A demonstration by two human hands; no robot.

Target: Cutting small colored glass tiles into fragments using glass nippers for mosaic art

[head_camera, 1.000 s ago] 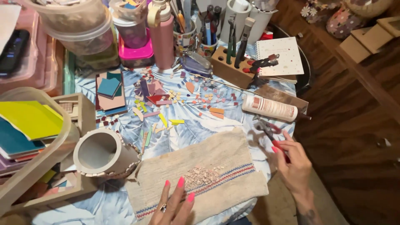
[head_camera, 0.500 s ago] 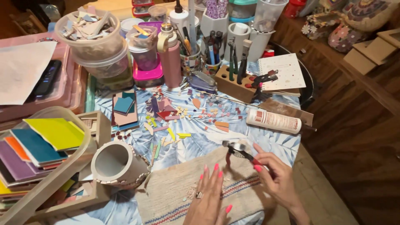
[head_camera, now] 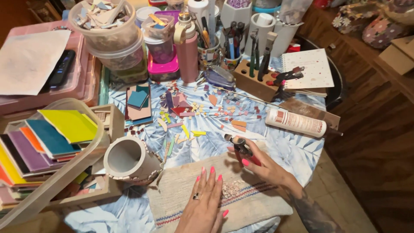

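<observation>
Cloth (head_camera: 254,203): six o'clock; small heap of chips (head_camera: 232,190) already on it.
Pot (head_camera: 131,160): nine o'clock, tiled only at rim.
Left hand (head_camera: 206,203): flat, fingers spread, empty.
Right hand (head_camera: 264,166): fingers closed around nippers (head_camera: 241,147).

Free towel (head_camera: 254,203) between cylinder (head_camera: 129,160), tube (head_camera: 296,123)

A desk (head_camera: 297,153) under a blue leaf-print cloth fills the frame's centre, with dark wooden floor (head_camera: 371,142) along the right side.
</observation>
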